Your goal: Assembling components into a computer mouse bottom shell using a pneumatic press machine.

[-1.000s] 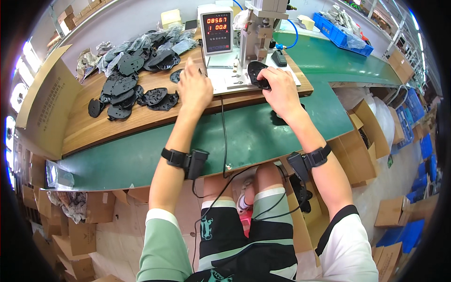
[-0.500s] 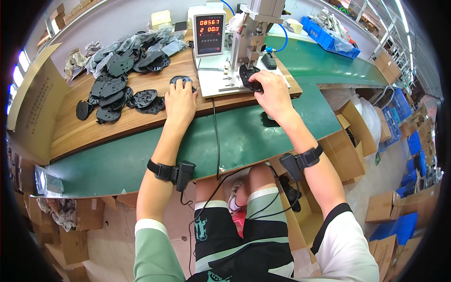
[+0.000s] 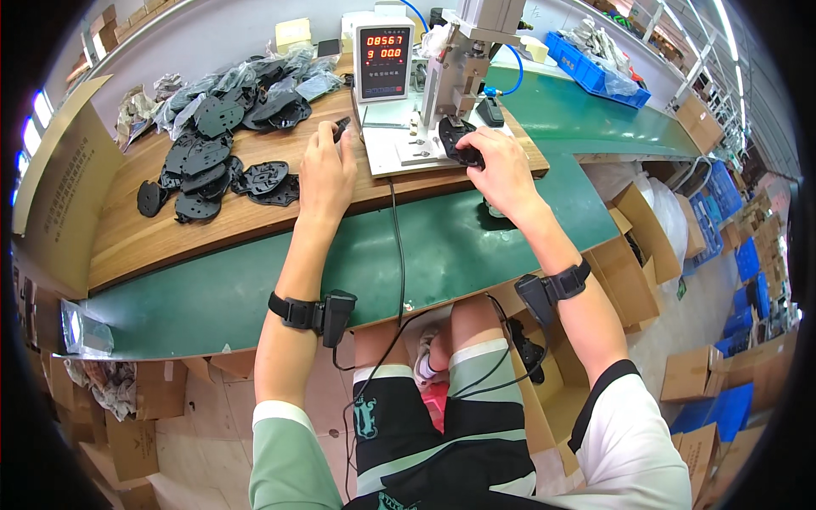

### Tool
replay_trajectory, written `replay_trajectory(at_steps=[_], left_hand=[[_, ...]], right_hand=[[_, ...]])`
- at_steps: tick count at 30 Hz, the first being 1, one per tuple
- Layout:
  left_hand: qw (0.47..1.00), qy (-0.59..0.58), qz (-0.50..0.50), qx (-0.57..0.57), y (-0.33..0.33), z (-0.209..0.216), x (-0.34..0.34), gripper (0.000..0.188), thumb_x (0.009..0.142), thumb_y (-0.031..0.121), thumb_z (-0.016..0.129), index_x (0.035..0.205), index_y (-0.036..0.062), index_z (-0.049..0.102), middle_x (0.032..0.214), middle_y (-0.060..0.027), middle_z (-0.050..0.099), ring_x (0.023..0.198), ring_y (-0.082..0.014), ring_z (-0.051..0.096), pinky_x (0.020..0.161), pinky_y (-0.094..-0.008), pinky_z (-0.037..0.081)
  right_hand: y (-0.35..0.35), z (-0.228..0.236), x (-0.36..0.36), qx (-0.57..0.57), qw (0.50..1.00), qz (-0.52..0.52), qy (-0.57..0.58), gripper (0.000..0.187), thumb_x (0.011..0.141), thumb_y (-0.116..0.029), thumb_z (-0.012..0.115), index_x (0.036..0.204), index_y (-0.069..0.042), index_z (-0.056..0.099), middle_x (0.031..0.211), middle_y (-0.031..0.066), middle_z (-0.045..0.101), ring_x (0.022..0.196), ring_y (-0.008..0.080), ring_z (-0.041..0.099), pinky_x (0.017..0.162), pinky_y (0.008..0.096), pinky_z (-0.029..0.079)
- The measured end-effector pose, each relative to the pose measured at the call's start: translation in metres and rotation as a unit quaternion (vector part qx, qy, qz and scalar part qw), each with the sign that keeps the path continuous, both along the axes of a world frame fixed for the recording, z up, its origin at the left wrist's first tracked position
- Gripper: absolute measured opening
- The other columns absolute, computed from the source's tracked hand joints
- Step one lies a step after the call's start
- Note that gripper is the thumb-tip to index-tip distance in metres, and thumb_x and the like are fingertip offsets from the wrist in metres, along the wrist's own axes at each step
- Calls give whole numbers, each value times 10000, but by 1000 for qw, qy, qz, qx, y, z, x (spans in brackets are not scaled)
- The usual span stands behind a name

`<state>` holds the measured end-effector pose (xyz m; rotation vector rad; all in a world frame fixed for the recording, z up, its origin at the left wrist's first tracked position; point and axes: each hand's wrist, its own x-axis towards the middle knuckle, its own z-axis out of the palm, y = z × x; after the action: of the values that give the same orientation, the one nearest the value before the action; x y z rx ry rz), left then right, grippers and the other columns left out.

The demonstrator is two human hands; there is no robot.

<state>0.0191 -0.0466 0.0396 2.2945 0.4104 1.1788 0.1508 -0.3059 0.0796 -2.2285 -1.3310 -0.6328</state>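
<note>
My right hand (image 3: 501, 168) pinches the near edge of a black plastic part (image 3: 452, 136), which sits at the foot of a metal press (image 3: 450, 83) on its white base plate. The press head hides some of that part. Left of the base plate, my left hand (image 3: 326, 177) is closed, with another black plastic part (image 3: 342, 129) between thumb and fingers. Most of this second part is hidden by the hand. Farther left, a heap of similar black plastic parts (image 3: 204, 153) lies on the wooden board (image 3: 127, 229).
A counter box with red digits (image 3: 385, 64) stands beside the press. Clear plastic bags (image 3: 183, 95) lie behind the heap. An open carton (image 3: 64, 187) borders the board at left. A blue crate (image 3: 595, 70) stands far right on the green table (image 3: 229, 297). A cable (image 3: 398, 246) crosses the front.
My left hand has lifted the black part from the board and turned it up on edge. The right hand stays at the press with its part. The lower line of digits has changed.
</note>
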Motion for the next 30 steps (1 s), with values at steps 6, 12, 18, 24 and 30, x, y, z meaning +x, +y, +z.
replay_trajectory(at_steps=[6, 12, 18, 24, 30], left_hand=[[999, -21, -33, 10, 2, -2, 2, 311, 978, 3, 632, 1281, -14, 563, 1183, -295, 675, 1114, -500, 653, 944, -554, 532], [991, -75, -76, 84, -7, 0, 3, 305, 1054, 31, 578, 1357, 0, 561, 1189, -272, 696, 1104, -482, 667, 933, -521, 521], [996, -15, -65, 53, -17, 4, 0, 350, 1032, 49, 624, 1379, 57, 582, 1177, -210, 732, 1101, -439, 694, 893, -524, 562], [996, -19, -79, 40, -23, 6, -3, 362, 1058, 74, 611, 1416, 67, 554, 1144, -219, 736, 1031, -458, 706, 823, -532, 560], [974, -80, -158, 139, -37, 10, 2, 411, 1009, 53, 652, 1415, 56, 583, 1207, -224, 728, 1129, -417, 706, 907, -492, 580]], right_hand=[[0, 4, 2, -9, 1000, 14, 2, 347, 728, 42, 767, 1060, -44, 708, 1047, 110, 710, 1007, 355, 684, 923, 470, 526], [0, 6, 0, -17, 1000, 15, -2, 360, 731, 41, 768, 1078, -39, 716, 1065, 122, 714, 1027, 366, 686, 911, 469, 531], [-1, 6, 2, -19, 1000, 13, 7, 375, 731, 47, 761, 1095, -33, 718, 1082, 126, 715, 1042, 369, 686, 913, 473, 529], [2, 6, 1, -15, 1000, 24, -4, 366, 731, 41, 765, 1086, -32, 713, 1064, 122, 710, 1060, 365, 683, 918, 469, 525], [-11, 25, 17, 7, 998, 58, -13, 326, 782, 38, 718, 1098, -39, 716, 1098, 115, 728, 1060, 352, 685, 933, 465, 528]])
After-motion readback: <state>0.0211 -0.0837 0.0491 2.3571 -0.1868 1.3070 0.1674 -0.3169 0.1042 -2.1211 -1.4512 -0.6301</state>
